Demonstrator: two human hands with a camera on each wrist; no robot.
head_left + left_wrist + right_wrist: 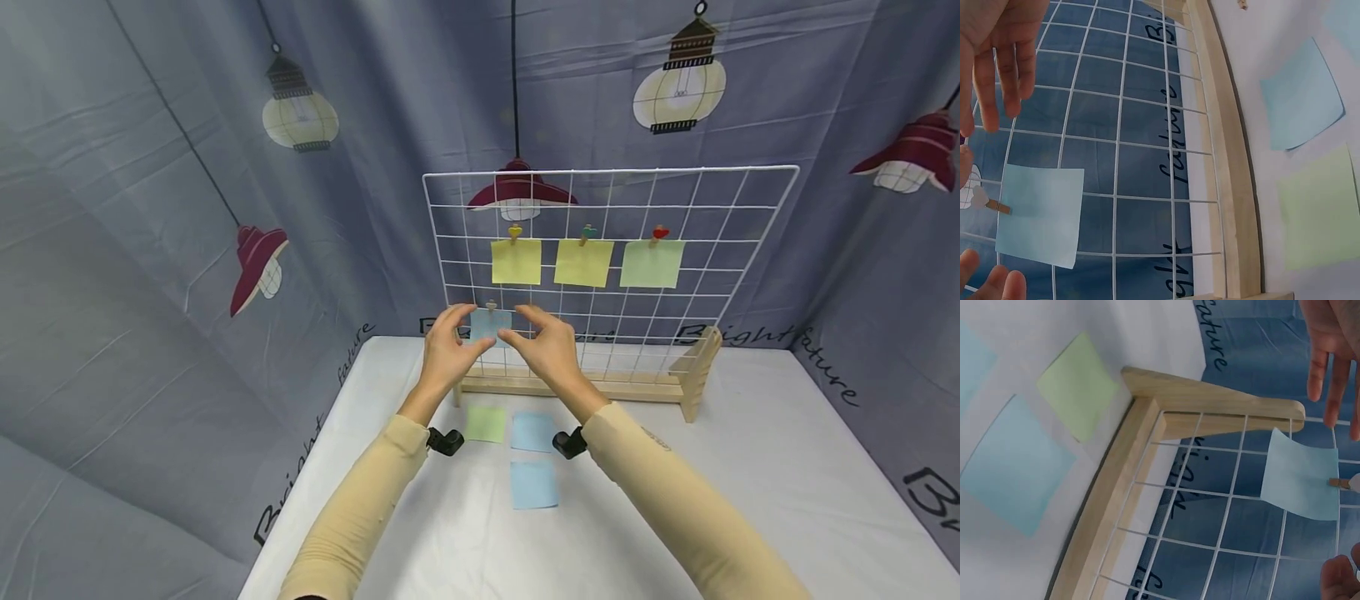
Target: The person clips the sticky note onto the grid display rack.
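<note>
From the head camera we've got both hands up at the white wire grid, which stands in a wooden base on the white table; our left hand and right hand sit on either side of a light blue note that hangs low on the grid from a small clip, fingers loosely spread and not clearly grabbing anything. Higher up on the grid there are three more clipped notes, two yellow ones and a green one. On the table just in front of the base lie a green note and two blue notes. Left wrist view: the blue note is pinned by a wooden clip, with relaxed, straight fingers hovering just beside it, not touching the paper. Right wrist view: same blue note on the grid, fingers hanging straight near its edge, holding nothing, with the base rail and loose notes off to the side.
</note>
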